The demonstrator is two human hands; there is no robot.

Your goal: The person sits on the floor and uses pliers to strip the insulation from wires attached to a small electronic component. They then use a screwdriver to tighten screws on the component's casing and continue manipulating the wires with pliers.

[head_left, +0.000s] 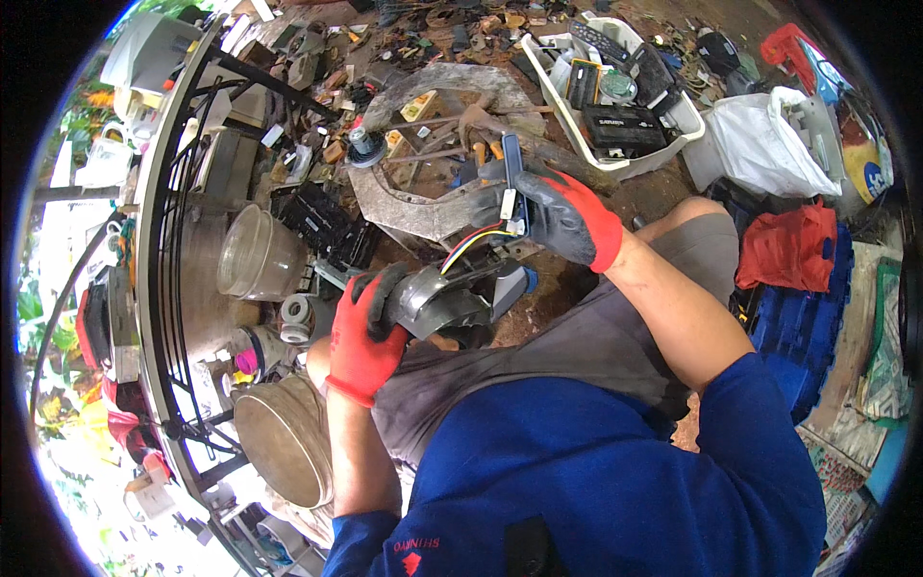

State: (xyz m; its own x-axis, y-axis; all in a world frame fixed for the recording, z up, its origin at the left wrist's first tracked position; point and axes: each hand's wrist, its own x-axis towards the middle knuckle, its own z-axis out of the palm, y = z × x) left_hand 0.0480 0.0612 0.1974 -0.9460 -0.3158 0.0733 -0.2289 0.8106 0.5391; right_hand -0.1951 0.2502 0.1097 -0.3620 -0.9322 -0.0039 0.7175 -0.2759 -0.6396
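Both my hands wear red gloves with black-coated palms and fingers. My left hand [370, 332] is wrapped around the side of a dark grey, curved housing [435, 300] above my lap. A narrow blue-grey part [513, 159] stands up in the fingers of my right hand [565, 213], farther out and to the right. Red, yellow, black and white wires [474, 242] run from this part down to the housing, so the two pieces are joined by them. The exact kind of device cannot be made out. My left fingertips are partly hidden behind the housing.
Ahead lies a worn board [423, 216] with orange-handled tools. A white tub [630, 171] of black electronic parts stands beyond my right hand. Left are a clear bucket [258, 252], a round tan container [281, 444] and a metal rack [152, 240]. A red bag [788, 248] sits right.
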